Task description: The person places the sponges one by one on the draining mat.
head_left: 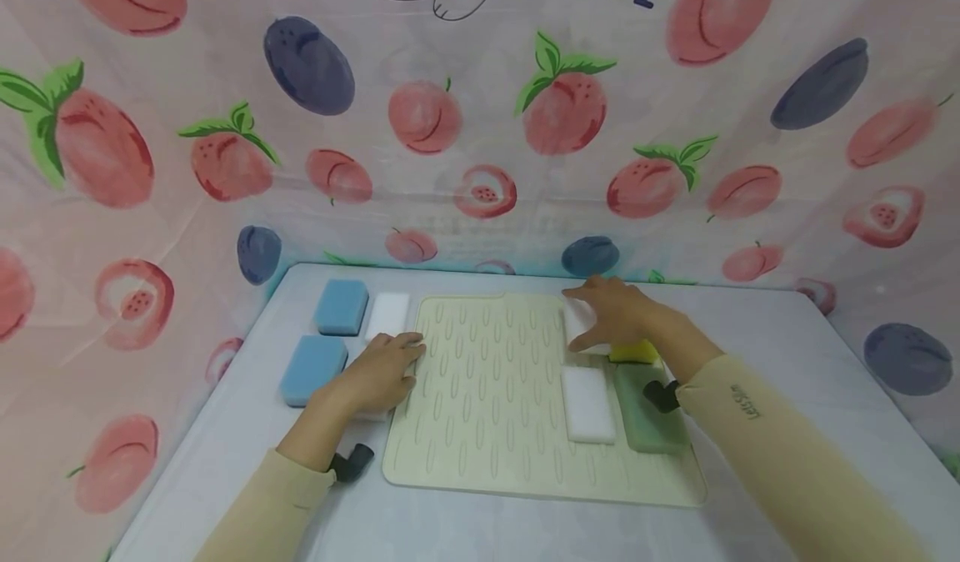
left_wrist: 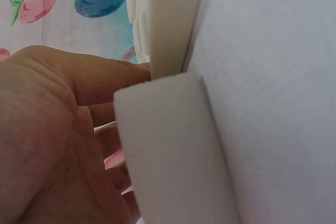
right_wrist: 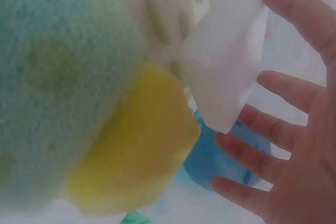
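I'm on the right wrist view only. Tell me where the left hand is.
Observer: In the head view, the left hand is at the left edge of the cream mat.
Operator: Report any blue blocks on that side.
Observer: Two lie left of the mat: a farther blue block and a nearer blue block.
Operator: Now tell me what is close beside the left hand.
Observer: The left wrist view shows a white block there, just off the mat; whether the fingers touch it, I cannot tell.
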The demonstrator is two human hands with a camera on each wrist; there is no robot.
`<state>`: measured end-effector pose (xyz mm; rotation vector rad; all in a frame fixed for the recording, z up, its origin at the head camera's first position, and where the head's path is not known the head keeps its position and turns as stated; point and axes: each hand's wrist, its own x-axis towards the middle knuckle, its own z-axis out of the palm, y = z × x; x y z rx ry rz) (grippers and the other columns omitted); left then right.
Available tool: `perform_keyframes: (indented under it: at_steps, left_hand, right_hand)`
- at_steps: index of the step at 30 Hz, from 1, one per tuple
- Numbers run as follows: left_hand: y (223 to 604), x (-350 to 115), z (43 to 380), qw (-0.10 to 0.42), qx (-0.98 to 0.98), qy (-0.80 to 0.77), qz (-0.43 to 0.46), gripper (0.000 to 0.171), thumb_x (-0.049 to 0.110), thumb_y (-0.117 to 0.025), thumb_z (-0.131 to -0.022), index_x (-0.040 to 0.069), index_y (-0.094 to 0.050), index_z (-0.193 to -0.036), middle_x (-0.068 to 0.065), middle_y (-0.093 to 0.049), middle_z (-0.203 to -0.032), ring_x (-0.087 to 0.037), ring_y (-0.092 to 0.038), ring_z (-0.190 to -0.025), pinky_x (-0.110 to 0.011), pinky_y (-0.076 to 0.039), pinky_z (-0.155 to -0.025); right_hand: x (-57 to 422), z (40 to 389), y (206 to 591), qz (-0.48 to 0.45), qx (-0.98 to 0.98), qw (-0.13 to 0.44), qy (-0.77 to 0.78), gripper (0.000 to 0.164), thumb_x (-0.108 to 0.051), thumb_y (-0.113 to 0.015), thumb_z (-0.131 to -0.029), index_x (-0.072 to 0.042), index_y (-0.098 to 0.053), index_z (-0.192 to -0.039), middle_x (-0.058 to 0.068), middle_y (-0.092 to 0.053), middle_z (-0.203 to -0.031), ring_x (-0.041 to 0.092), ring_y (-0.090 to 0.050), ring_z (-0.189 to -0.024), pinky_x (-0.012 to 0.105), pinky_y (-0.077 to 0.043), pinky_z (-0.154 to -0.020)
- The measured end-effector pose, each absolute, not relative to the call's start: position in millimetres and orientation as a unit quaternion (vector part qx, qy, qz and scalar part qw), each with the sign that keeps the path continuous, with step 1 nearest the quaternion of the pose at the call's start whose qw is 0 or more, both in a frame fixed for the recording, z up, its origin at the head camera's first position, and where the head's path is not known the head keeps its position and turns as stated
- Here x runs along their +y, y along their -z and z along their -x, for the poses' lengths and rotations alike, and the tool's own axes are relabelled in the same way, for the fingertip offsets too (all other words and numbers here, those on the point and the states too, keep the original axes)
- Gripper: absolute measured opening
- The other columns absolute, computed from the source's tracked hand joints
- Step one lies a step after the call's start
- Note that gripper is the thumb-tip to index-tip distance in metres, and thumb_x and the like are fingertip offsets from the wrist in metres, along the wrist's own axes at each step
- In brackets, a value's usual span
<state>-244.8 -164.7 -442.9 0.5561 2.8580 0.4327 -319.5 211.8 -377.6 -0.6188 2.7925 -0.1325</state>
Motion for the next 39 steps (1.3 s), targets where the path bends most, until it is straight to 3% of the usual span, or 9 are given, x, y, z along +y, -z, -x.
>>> perform_keyframes:
  at_steps: [32,39]
  left_hand:
    - [441.3,-164.9,244.9,0.104,0.966,-0.148,-0.187,0.054,0.015,-0.062,-0.101,0.003,-0.050,-0.153,-0.011,-0.039,-0.166,-0.037,-0.041,-0.143,-0.052,-0.040,-0.117]
    - [440.3,-164.7,244.0,0.104,0.965,-0.152,-0.186,0.054,0.015,-0.063,-0.101,0.003,-0.050,-0.153,-0.010,-0.039,-0.166,-0.037,-0.041,-0.144,-0.052,-0.040,-0.118]
  right_hand:
    - [197.2,322.6,396.3,0.206,0.964,0.165,0.031,0.098,-0.060,-0.082,-0.081,-0.018,-0.043,-0.159,0.018,-0.048,-0.153,0.043,-0.045,-0.139,0.069,-0.039,-0.110]
    - [196.5,320.8,395.9,0.196,0.965,0.173,0.030,0.097,-0.060,-0.081,-0.082,-0.018,-0.041,-0.160,0.017,-0.046,-0.156,0.043,-0.042,-0.141,0.070,-0.035,-0.113]
